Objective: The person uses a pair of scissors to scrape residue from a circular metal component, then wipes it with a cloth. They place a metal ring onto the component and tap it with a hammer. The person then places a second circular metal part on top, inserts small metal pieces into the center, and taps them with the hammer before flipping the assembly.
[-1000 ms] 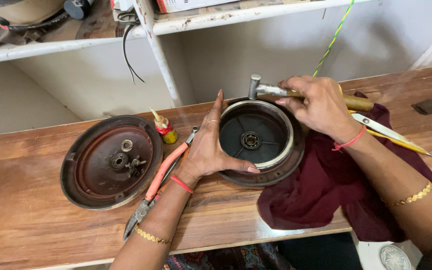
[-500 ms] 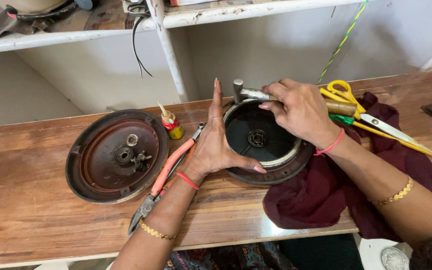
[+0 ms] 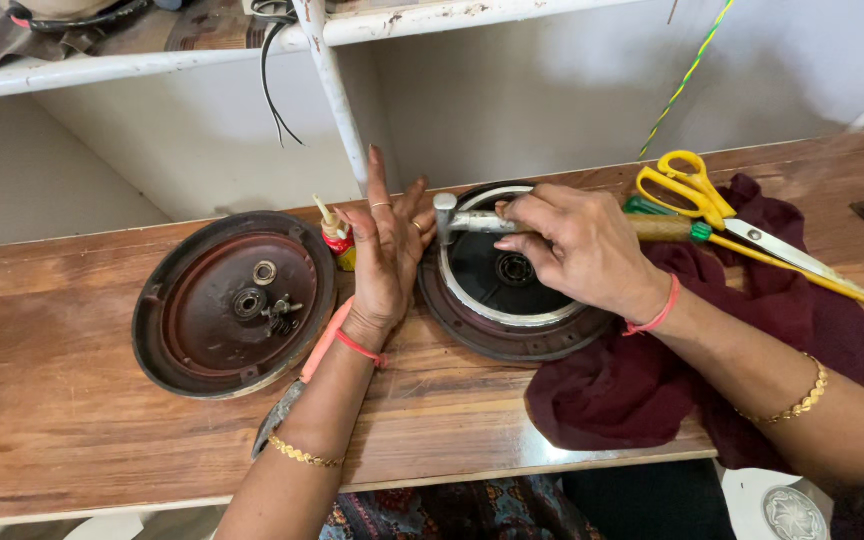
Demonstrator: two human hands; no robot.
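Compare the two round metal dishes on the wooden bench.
The left dish is reddish-brown inside, with small loose parts at its middle, and no hand touches it. The right dish is darker with a pale metal ring inside; the left hand steadies its rim while the right hand holds a hammer over it. Both are round, shallow and open side up.

Small metal hammer [image 3: 472,221] — head down at the round dark housing's [image 3: 512,300] left rim.
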